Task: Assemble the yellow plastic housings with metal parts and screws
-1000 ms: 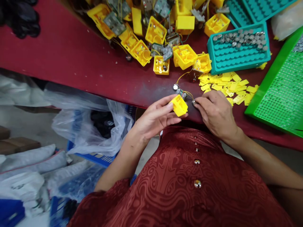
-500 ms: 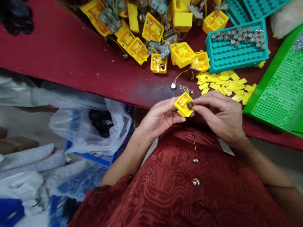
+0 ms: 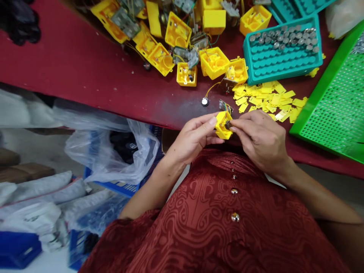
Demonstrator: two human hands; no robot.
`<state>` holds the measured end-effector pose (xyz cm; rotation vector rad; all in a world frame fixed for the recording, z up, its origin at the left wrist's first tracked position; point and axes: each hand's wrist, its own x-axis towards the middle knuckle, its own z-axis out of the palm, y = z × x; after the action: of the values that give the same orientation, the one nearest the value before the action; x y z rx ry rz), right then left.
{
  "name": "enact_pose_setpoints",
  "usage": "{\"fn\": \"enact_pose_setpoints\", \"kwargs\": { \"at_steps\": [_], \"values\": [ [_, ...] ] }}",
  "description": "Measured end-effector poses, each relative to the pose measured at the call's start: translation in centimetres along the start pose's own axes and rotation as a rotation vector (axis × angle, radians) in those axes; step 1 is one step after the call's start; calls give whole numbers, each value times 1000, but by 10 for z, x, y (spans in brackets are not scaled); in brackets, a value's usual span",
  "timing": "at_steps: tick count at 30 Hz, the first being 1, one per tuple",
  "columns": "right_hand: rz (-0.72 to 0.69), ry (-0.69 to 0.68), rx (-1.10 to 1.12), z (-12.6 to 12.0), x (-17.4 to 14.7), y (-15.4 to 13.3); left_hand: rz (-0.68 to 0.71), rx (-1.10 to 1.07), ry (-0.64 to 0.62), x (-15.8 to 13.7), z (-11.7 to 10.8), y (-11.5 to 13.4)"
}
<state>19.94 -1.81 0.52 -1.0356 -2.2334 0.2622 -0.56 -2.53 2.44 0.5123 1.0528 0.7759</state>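
Note:
My left hand [image 3: 196, 138] is closed around a small yellow plastic housing [image 3: 220, 127], held tilted just off the table's front edge. Between the thumb and forefinger of my right hand [image 3: 261, 136] is a small dark round part [image 3: 228, 124], pressed at the right side of the housing's open inside. Its exact kind is hard to make out. Thin wires run from the housing up to a small circuit board [image 3: 225, 106]. A silver round speaker-like disc [image 3: 204, 101] on a yellow wire lies on the table just beyond.
More yellow housings [image 3: 214, 62] with wires and boards crowd the back of the red table [image 3: 85, 76]. A teal tray [image 3: 281, 64] carries several silver discs. Flat yellow pieces [image 3: 267, 98] lie loose before it. A green perforated basket [image 3: 338, 91] stands right; a blue crate [image 3: 119, 186] sits below left.
My left hand has turned the yellow housing so its opening faces more to the right. My right hand has rotated slightly, still pinching the dark round part at the housing.

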Motion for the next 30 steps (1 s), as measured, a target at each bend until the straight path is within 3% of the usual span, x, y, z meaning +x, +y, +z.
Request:
{"fn": "enact_pose_setpoints", "kwargs": {
  "at_steps": [10,18,30],
  "values": [
    [-12,13,-88,1,-4,0,-9,52,-2,3,4,2],
    [63,-164,-132,-5,-6,2,28,112,25,5,7,-4],
    [-38,-177,-152,-9,-2,4,10,-1,-28,5,7,-6]
  ]
}}
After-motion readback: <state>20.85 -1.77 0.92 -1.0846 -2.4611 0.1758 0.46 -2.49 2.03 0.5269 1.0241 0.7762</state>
